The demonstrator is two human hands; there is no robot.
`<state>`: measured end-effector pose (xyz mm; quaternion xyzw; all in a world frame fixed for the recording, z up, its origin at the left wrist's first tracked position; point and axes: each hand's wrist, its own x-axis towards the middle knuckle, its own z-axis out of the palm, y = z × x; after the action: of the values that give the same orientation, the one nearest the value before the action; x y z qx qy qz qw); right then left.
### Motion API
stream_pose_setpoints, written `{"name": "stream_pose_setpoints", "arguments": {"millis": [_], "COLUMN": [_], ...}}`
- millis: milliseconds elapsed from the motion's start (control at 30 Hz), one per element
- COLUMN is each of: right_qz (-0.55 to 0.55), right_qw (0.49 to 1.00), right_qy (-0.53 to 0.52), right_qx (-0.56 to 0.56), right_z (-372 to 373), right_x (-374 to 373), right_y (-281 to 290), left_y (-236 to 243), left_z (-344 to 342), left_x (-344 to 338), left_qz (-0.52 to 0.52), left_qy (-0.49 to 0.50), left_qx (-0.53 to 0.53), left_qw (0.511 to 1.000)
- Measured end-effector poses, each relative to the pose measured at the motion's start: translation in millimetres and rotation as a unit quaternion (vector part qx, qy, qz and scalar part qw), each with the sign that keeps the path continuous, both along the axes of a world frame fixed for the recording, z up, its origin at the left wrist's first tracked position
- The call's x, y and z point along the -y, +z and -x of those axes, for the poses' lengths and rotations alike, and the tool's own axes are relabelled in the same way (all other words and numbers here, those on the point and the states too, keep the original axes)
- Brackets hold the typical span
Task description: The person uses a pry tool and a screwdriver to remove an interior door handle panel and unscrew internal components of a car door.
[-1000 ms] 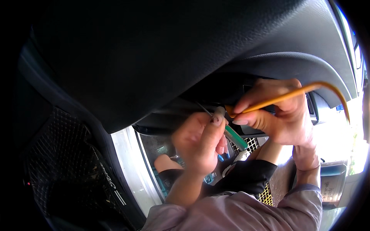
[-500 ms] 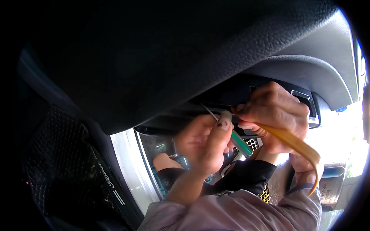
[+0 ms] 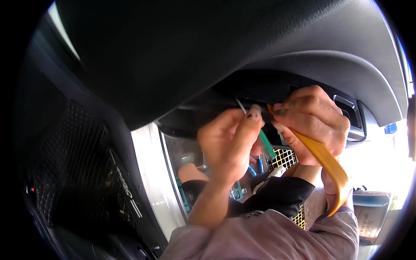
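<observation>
Beside the dark door panel (image 3: 242,82), the left hand (image 3: 232,141) grips a green-handled tool (image 3: 267,146) — its thin metal shaft pointing far and left. Just to its right, the right hand (image 3: 318,123) is closed around a flat orange strip (image 3: 326,159), whose far tip lies near the panel — contact cannot be told — while its near end curves toward the right sleeve (image 3: 336,232).

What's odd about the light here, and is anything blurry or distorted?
In the head view, glare washes out the right side, while the floor mat at left sinks into shadow; also in the head view, the green-handled tool in the left hand looks slightly blurred; the head view's curved black border fits a wide fisheye lens.
</observation>
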<state>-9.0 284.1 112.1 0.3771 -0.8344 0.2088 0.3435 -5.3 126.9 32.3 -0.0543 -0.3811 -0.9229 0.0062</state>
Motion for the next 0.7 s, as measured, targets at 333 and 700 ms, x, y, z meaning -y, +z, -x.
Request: {"name": "stream_pose_setpoints", "arguments": {"millis": [333,700], "right_qz": [0.002,-0.022], "right_qw": [0.997,0.999], "right_qy": [-0.019,0.027], "right_qx": [0.075,-0.017], "right_z": [-6,-6], "right_x": [2,-5], "right_y": [12,2], "left_y": [23,47], "left_z": [-2,5], "left_x": [28,56], "left_qz": [0.130,0.219], "left_qy": [-0.042,-0.075], "left_qx": [0.064,0.097], "left_qw": [0.989,0.968]}}
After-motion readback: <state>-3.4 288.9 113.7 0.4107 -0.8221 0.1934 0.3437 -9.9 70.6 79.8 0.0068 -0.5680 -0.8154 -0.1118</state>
